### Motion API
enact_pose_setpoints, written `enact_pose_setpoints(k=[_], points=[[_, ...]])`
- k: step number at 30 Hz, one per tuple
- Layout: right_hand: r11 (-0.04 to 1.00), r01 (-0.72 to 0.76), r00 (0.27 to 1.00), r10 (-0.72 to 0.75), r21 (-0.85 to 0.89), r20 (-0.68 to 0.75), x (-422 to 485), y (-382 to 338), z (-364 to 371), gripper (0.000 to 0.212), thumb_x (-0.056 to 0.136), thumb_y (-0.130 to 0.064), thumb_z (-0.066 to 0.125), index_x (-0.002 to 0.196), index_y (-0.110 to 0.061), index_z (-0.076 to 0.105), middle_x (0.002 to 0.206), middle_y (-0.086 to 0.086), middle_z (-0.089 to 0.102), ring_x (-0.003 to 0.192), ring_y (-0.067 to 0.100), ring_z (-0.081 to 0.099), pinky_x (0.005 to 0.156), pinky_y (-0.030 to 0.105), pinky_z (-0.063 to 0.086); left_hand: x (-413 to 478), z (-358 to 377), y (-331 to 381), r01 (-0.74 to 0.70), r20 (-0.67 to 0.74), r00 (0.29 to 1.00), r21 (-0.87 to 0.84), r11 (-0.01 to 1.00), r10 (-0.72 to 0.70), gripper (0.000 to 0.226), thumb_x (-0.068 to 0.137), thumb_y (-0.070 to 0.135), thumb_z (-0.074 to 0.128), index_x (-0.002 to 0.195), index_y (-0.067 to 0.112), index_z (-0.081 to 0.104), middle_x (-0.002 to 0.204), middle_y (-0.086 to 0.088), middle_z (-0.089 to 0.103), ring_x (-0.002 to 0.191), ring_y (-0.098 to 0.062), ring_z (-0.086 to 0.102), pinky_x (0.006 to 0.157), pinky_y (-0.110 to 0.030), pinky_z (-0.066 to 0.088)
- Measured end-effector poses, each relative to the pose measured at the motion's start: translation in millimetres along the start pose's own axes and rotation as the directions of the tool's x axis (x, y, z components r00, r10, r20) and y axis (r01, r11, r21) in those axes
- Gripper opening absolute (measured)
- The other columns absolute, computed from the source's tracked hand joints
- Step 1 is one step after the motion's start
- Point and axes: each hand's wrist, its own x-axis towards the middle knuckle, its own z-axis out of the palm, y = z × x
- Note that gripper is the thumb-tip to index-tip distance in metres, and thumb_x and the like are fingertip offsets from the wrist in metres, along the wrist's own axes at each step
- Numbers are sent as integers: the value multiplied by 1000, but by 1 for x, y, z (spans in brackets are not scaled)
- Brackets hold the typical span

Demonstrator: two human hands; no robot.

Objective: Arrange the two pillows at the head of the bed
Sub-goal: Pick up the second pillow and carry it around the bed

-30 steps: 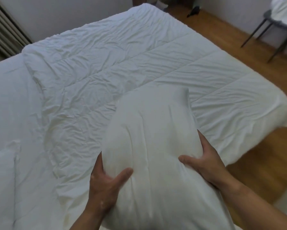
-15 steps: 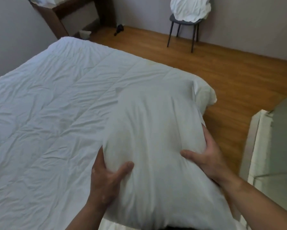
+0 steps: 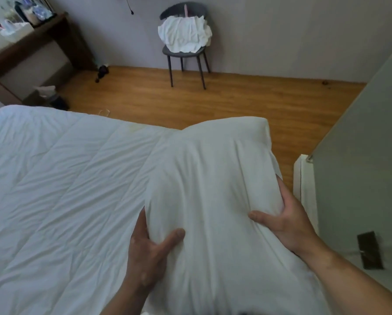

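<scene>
I hold a white pillow [image 3: 213,189] lengthwise in front of me, over the bed's right edge. My left hand [image 3: 149,253] grips its left side with the thumb pressed into the top. My right hand [image 3: 283,221] clasps its right side, thumb on top. The bed [image 3: 54,189], covered with a wrinkled white duvet, fills the left half of the view. The second pillow is out of view.
A dark chair [image 3: 186,51] with white cloth piled on it stands against the far wall. A wooden desk [image 3: 29,51] with clutter is at the upper left. Wooden floor [image 3: 236,101] lies beyond the bed. A grey door or panel [image 3: 360,167] rises at the right.
My view has swung to the right, from the bed's surface toward the floor, chair and far wall. Both hands have kept the same hold on the pillow.
</scene>
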Motion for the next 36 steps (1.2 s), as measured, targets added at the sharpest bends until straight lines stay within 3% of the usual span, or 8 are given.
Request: enact_pose_setpoints(k=[5, 10, 15, 21, 24, 31, 34, 36], points=[[999, -21, 996, 23, 32, -89, 66, 2, -45, 95, 60, -23, 91, 143, -39, 48, 122, -34, 66, 113, -11, 63, 88, 5, 48, 72, 62, 28, -38, 78, 996, -12, 999, 39, 72, 57, 37, 84, 121, 49, 54, 110, 43, 62, 101, 19, 59, 78, -2, 42], [999, -53, 986, 51, -5, -156, 159, 6, -83, 99, 64, -23, 97, 147, -40, 47, 136, -16, 65, 125, 7, 62, 110, 41, 47, 168, 123, 46, -14, 127, 992, -22, 1000, 16, 79, 56, 42, 85, 129, 40, 55, 113, 24, 69, 102, 6, 64, 85, -26, 49], [998, -57, 978, 55, -8, -200, 261, -14, -110, 96, 65, -15, 93, 148, -34, 48, 135, -16, 66, 125, 6, 62, 112, 43, 46, 270, 170, 83, -28, 170, 985, -35, 999, 34, 73, 62, 30, 91, 126, 35, 56, 110, 31, 66, 98, 12, 62, 78, -12, 46], [999, -46, 974, 44, -4, -221, 365, -34, -136, 94, 67, -11, 94, 146, -38, 50, 133, -19, 66, 125, 6, 62, 111, 45, 46, 366, 209, 126, -30, 174, 984, -50, 998, 38, 75, 60, 35, 86, 128, 38, 55, 110, 34, 64, 98, 14, 61, 79, -18, 47], [1000, -30, 980, 27, -8, -197, 421, -41, -150, 93, 67, -11, 93, 146, -36, 50, 131, -22, 67, 122, 2, 63, 110, 41, 47, 411, 233, 143, -21, 157, 987, -52, 998, 29, 71, 62, 29, 90, 123, 40, 56, 107, 28, 68, 96, 13, 62, 72, -7, 46], [1000, -1, 999, 1, 4, -38, 578, -50, -189, 99, 62, -28, 97, 147, -34, 48, 134, -13, 67, 123, 10, 64, 108, 45, 49, 510, 295, 175, 27, 19, 999, -37, 999, -26, 76, 58, 38, 85, 128, 36, 56, 107, 21, 70, 99, 15, 60, 76, -11, 45], [1000, 27, 998, -27, 1, 52, 650, -65, -207, 94, 65, -12, 93, 146, -31, 50, 129, -17, 69, 118, 4, 66, 104, 37, 51, 545, 322, 193, 56, -74, 995, -53, 997, -60, 73, 60, 34, 88, 126, 38, 56, 109, 31, 66, 98, 12, 62, 78, -14, 48], [999, 38, 992, -37, -9, 118, 693, -73, -215, 93, 66, -7, 92, 145, -31, 50, 126, -21, 69, 116, 1, 66, 100, 31, 51, 566, 336, 204, 85, -127, 988, -54, 995, -92, 76, 59, 39, 86, 129, 37, 56, 108, 23, 69, 99, 9, 62, 79, -21, 48]])
